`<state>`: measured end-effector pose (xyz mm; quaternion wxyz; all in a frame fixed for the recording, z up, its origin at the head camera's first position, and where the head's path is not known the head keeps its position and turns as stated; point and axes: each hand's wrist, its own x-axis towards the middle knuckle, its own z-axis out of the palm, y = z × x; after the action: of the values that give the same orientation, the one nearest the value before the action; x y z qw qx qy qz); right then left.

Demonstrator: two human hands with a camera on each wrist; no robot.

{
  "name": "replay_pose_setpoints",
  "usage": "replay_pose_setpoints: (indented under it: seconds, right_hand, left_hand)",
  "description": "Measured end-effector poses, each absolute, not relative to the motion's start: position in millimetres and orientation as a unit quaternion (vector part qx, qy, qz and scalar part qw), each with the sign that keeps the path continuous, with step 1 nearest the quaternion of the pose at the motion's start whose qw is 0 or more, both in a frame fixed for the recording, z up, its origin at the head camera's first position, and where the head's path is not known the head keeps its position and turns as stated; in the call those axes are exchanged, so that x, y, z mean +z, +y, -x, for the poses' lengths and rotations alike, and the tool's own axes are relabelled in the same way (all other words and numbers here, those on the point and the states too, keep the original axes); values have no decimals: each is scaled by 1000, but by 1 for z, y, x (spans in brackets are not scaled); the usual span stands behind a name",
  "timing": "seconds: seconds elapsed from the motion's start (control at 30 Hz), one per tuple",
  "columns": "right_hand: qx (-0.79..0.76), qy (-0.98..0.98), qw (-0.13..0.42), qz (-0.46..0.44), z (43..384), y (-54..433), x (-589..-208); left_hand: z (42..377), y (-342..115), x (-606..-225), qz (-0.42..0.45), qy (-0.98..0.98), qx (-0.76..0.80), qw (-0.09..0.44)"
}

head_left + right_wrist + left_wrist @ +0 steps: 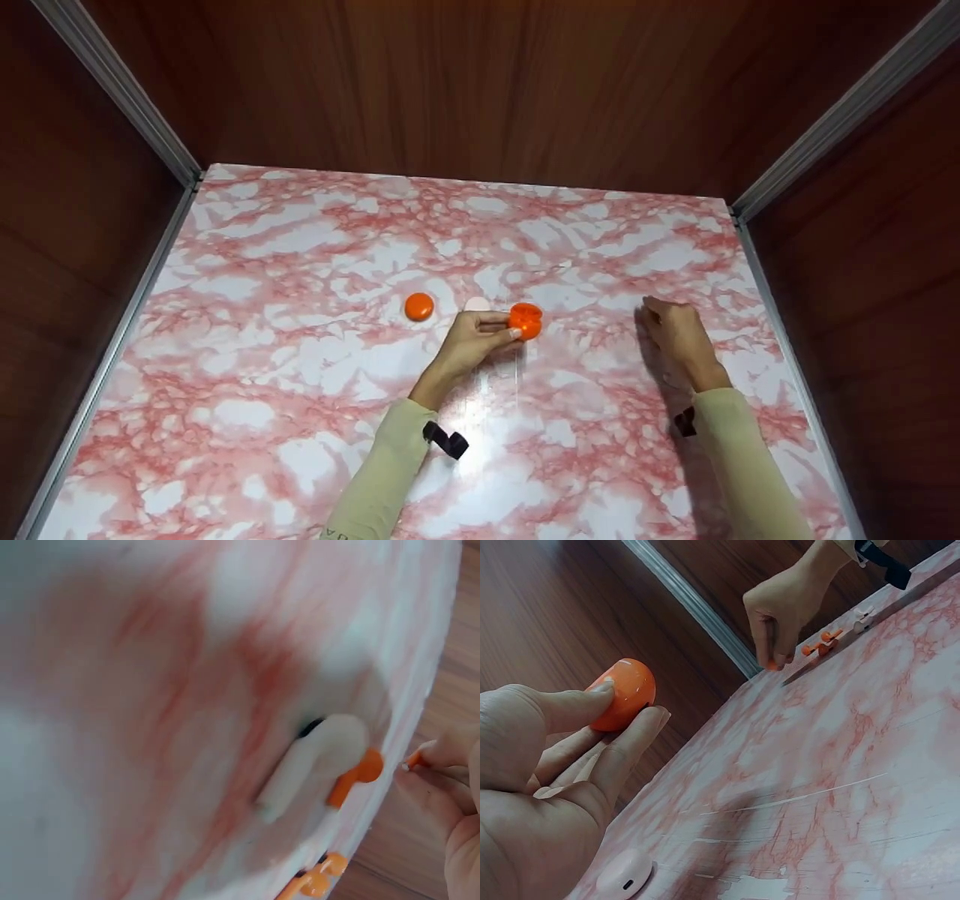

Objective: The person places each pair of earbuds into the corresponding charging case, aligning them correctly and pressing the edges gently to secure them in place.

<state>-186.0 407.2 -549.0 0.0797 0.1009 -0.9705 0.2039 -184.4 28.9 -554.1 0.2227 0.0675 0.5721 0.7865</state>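
My left hand [471,341] holds an orange earbud case [527,324] with its lid raised, thumb on its near side. In the left wrist view, the case [630,694] shows its rounded shell and hides its inside. Off to the right, my right hand [684,334] pinches a small orange earbud [415,759], mostly covered by the fingers. Close to this hand on the table are a white earbud [311,761], an orange earbud [358,776] and a few more orange earbuds [313,883]. The head view does not show these earbuds.
A second orange case [418,307] lies closed to the left of my left hand. Just behind that hand sits a pale pink case [624,875], partly hidden in the head view. Dark wood panels [465,90] enclose the marbled table [300,420] at the back and sides.
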Motion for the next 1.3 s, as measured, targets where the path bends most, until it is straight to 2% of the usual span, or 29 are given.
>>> replay_pose_setpoints:
  seconds: [0.33, 0.6, 1.3]
  right_hand:
    - [352, -930, 94, -37, 188, 382, -538]
    - [390, -914, 105, -38, 188, 360, -536]
    - [568, -821, 28, -48, 185, 310, -520]
  left_hand:
    - [183, 29, -553, -76, 577, 781, 224]
    - [183, 29, -551, -69, 581, 778, 230]
    - [182, 32, -551, -65, 566, 790, 227]
